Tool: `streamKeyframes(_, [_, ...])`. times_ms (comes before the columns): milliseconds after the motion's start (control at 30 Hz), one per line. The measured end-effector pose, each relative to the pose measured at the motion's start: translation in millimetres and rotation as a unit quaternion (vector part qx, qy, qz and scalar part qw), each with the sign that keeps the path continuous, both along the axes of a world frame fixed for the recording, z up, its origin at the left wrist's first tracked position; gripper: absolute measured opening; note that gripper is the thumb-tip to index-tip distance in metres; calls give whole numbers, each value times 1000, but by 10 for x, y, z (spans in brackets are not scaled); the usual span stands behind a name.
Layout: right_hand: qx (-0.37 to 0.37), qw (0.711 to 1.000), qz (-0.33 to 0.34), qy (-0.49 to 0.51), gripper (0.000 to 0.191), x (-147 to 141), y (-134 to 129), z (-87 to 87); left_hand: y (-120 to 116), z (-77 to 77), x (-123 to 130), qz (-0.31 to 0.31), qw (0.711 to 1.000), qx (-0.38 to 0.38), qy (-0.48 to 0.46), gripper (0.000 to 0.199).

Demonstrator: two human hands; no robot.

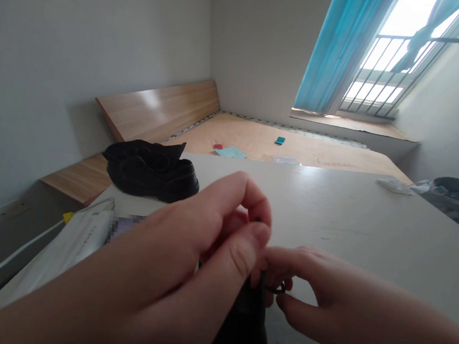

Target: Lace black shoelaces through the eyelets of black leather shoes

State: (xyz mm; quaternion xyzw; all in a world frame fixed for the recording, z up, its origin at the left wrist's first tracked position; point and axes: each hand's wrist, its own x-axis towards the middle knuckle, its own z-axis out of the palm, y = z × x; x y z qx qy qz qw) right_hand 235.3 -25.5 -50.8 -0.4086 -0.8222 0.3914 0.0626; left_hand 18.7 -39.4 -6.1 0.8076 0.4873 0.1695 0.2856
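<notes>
My left hand (pixel 220 243) is closed in a pinch, thumb against bent forefinger, in the middle of the head view. A small dark tip of what looks like a black shoelace shows between those fingers. Just right of it and lower, my right hand (pixel 302 292) has its fingers curled round a thin black shoelace (pixel 281 288), which bends into a small loop by the thumb. Below both hands stands a black shoe (pixel 243 335), mostly hidden by my left hand and the frame's bottom edge. Another black shoe (pixel 149 173) lies at the table's far left.
The white table (pixel 334 207) runs under my hands. On its left are a white package (pixel 69 253) and a pale cable (pixel 5 261) with a yellow tag. Behind stands a bed (pixel 320 149) with small items on it. A clear packet (pixel 395 185) lies at the right edge.
</notes>
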Motion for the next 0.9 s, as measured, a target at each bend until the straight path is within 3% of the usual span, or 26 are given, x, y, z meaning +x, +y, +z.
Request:
streamKeyframes(67, [-11, 1000, 5, 8, 28, -1, 33, -14, 81, -65, 14, -1, 1000, 9, -6, 24])
streamKeyframes(167, [-28, 1000, 11, 4, 28, -10, 73, -37, 168, -177, 66, -49, 989, -17, 137, 20])
streamKeyframes(233, [-44, 999, 17, 5, 26, -10, 89, -54, 193, -227, 103, -60, 981, -20, 185, 20])
streamKeyframes(500, [-81, 995, -50, 41, 24, 26, -9, -165, 197, -348, 122, -100, 985, -18, 141, 16])
streamKeyframes(700, [-17, 997, -75, 21, 20, -1, -52, -109, 227, -394, 159, -115, 983, 7, 141, 17])
streamKeyframes(900, [-77, 994, -64, 32, 32, 28, 18, -115, 231, -404, 166, -118, 984, 0, 137, 16])
